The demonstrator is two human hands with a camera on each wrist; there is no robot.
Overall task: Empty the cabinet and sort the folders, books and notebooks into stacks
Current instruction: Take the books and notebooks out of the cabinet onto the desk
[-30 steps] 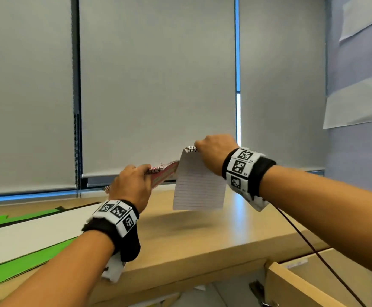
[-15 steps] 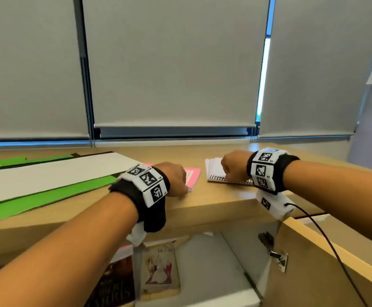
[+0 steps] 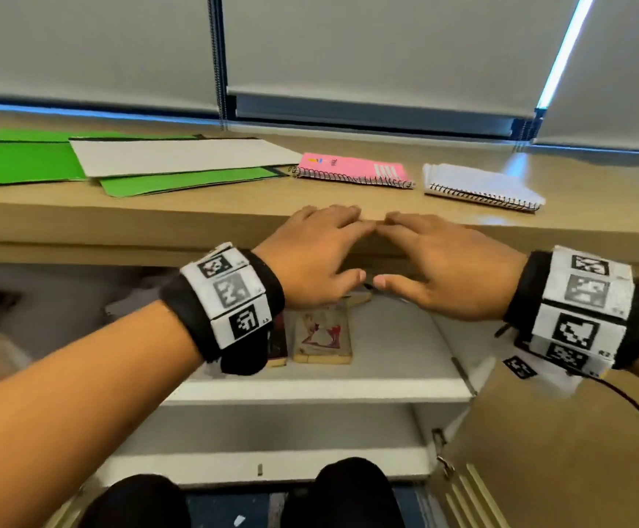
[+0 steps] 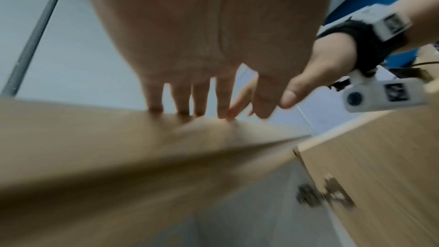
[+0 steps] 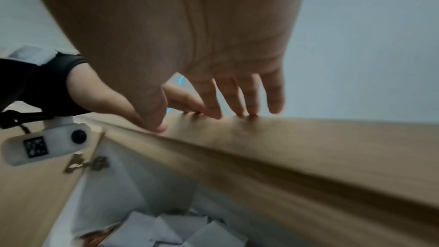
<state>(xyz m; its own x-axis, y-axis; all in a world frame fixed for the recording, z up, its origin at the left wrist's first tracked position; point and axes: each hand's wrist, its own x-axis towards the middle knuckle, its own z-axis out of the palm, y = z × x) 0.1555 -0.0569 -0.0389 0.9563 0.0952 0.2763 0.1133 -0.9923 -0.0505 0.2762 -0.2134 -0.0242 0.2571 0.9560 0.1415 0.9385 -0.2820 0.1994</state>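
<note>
1. Both grips are released: the left hand (image 3: 312, 253) and right hand (image 3: 438, 261) hover flat at the table (image 3: 196, 217) edge, holding nothing.
2. The books (image 3: 323, 333) lie on the cabinet shelf (image 3: 321, 388) below and just behind the left grip, long axes running away from it; the left is nearer.
3. Beyond both grips, the pink notebook (image 3: 352, 171) and white notebook (image 3: 481, 186) lie side by side on the table.

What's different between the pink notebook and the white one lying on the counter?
The pink notebook is closed, with a pink printed cover on top; the white notebook shows plain white paper on top and no coloured cover. The pink notebook lies next to the green and white folders, while the white notebook lies farther right, away from them. Both are spiral-bound, lie flat on the wooden counter, their coils facing the person, and neither hand touches them.
</note>
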